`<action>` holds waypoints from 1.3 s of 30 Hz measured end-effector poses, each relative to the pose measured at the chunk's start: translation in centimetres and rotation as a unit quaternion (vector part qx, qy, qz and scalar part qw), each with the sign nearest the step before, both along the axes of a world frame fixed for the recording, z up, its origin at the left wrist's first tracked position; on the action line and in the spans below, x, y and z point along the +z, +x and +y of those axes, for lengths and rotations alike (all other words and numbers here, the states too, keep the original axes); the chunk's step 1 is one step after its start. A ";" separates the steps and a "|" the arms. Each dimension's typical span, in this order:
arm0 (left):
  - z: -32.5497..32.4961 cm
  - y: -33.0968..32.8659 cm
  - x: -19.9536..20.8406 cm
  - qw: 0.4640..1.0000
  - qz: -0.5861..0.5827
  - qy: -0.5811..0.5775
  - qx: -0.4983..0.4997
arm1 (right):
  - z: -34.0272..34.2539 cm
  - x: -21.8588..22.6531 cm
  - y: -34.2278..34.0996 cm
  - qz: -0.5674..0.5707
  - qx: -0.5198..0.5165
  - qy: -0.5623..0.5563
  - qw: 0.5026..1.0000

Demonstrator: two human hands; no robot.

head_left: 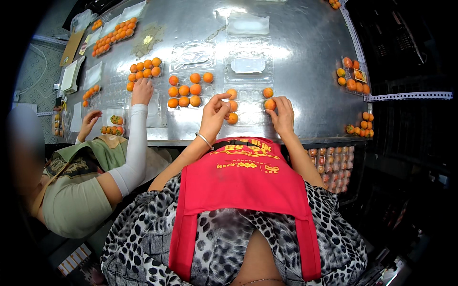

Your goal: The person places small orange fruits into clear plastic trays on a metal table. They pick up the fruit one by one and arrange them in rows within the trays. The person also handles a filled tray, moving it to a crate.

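Observation:
In front of me a clear plastic tray (251, 107) with round hollows lies on the metal table. Orange persimmons stand along its left and right sides. My left hand (215, 114) has bent fingers around a persimmon (232, 106) in the left column, thumb below it and index finger above. Just below, another persimmon (232, 118) sits beside the thumb. On the right side, my right hand (283, 116) pinches a persimmon (270, 104) between thumb and fingers. Above that fruit lies one more persimmon (267, 92).
Left of me, a tray holds several persimmons (184, 90). A co-worker's hand (142, 91) touches another group farther left. Empty clear containers (248, 65) lie beyond my tray. Filled packs (352, 78) stand at the table's right edge; stacked packs (332, 167) sit below it.

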State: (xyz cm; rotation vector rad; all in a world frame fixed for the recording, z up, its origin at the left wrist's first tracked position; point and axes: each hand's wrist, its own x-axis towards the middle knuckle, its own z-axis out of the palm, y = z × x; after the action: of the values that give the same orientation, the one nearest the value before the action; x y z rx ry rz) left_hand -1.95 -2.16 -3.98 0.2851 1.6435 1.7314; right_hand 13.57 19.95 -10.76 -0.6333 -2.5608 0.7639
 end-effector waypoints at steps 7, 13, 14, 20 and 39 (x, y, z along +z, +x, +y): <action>-0.1 0.1 -0.4 1.000 -0.003 -0.001 -0.009 | 0.0 -0.1 0.1 0.009 0.032 -0.011 0.999; 0.0 0.2 -0.6 1.000 -0.002 -0.003 -0.005 | 0.8 0.4 0.1 -0.028 0.071 0.009 0.997; 0.0 0.1 -0.6 1.000 -0.003 -0.003 -0.004 | 0.9 0.5 0.0 -0.033 0.077 0.010 0.996; -0.2 0.1 -0.6 1.000 -0.011 -0.003 0.003 | 0.8 1.3 -0.4 -0.076 0.075 0.034 0.994; -1.4 -0.9 0.0 1.000 -0.012 -0.002 -0.026 | 1.0 2.5 -0.4 0.020 -0.003 -0.389 0.921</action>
State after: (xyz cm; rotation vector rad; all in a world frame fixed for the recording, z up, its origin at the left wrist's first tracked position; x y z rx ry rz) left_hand -2.84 -3.57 -3.97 0.3009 1.6090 1.6868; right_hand 13.16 20.98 -8.26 -0.8283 -2.1461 1.7927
